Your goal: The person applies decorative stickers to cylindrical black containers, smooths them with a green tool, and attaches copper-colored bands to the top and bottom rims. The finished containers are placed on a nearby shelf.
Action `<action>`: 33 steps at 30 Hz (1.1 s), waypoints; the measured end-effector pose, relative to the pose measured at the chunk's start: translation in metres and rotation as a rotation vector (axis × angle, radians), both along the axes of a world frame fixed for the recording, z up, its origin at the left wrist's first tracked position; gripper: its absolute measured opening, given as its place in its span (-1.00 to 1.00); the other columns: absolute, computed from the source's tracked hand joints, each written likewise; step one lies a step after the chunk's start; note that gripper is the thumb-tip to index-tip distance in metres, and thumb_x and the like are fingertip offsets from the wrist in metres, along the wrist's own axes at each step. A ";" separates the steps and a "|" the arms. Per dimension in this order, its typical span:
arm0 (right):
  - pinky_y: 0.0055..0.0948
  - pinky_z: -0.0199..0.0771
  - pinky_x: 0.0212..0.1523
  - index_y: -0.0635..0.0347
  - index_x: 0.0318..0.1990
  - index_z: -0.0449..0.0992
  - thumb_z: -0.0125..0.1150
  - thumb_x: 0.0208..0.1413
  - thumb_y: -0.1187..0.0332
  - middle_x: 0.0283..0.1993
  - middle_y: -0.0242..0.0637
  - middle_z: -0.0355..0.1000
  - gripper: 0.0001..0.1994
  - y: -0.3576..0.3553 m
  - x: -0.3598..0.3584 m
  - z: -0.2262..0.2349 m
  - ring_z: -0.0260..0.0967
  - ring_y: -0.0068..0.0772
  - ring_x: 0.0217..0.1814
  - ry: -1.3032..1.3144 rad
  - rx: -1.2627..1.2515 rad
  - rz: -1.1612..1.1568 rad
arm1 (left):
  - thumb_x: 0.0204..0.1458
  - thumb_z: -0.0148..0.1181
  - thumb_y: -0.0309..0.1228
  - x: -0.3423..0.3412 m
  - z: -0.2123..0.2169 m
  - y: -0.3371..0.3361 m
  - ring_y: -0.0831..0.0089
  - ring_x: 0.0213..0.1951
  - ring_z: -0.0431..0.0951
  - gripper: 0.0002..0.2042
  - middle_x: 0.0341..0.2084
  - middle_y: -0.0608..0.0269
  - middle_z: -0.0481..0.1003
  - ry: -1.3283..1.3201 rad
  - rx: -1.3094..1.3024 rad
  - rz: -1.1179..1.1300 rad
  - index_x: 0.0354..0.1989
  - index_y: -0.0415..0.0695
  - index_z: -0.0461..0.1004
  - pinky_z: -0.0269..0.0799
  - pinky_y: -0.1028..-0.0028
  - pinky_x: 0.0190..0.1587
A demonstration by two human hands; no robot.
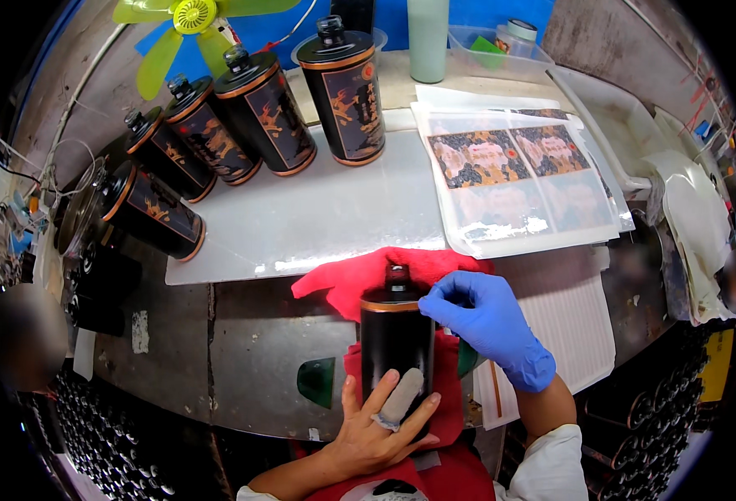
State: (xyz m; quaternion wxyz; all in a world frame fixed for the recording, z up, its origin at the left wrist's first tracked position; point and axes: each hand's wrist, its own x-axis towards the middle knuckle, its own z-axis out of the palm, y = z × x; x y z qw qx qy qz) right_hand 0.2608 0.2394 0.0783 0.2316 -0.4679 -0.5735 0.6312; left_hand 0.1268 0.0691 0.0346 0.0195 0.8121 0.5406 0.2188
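Note:
In front of me a black bottle [397, 338] with a copper band below its shoulder lies on a red cloth [326, 281], neck pointing away. My left hand [376, 434], bare but for a pale finger cover, rests on its lower body with fingers spread. My right hand [493, 321], in a blue glove, has thumb and forefinger pinched together at the band's right edge. Whatever is between those fingertips, if anything, is hidden. To the left lies a dark green flat piece [316, 382]; another green piece [466, 357] shows partly, right of the bottle.
Several decorated black bottles [341, 104] stand along the far left of a grey board [343, 209]. Printed decal sheets [518, 184] are stacked at the far right. A green fan [193, 17], a pale green tumbler [428, 42] and a clear tub [501, 54] stand at the back.

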 end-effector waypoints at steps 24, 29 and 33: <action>-0.71 0.22 -0.48 0.28 -0.42 0.51 0.25 -0.03 0.34 -0.56 -0.53 0.32 -0.83 -0.002 0.000 -0.008 0.14 -0.79 -0.52 -0.009 0.062 -0.066 | -0.23 0.25 0.13 -0.009 -0.008 -0.009 -0.01 0.21 0.07 -0.37 0.06 -0.22 0.25 -0.463 -0.120 0.050 0.02 0.04 0.44 -0.37 -0.19 0.17; -0.70 0.23 -0.48 0.28 -0.41 0.51 0.25 -0.03 0.33 -0.54 -0.51 0.35 -0.83 0.000 0.009 -0.008 0.16 -0.78 -0.52 -0.055 0.026 -0.108 | -0.25 0.28 0.10 -0.005 -0.008 0.002 -0.02 0.21 0.02 -0.34 0.14 -0.08 0.18 -0.205 -0.076 -0.031 0.04 -0.01 0.42 -0.31 -0.17 0.17; -0.70 0.21 -0.51 0.28 -0.42 0.51 0.24 -0.03 0.31 -0.53 -0.48 0.37 -0.82 0.000 0.021 -0.014 0.18 -0.78 -0.53 -0.006 -0.078 -0.134 | -0.27 0.28 0.14 -0.025 -0.023 -0.001 -0.03 0.27 -0.13 -0.25 0.19 -0.11 0.08 -0.563 -0.106 -0.132 0.10 -0.04 0.34 -0.34 -0.14 0.21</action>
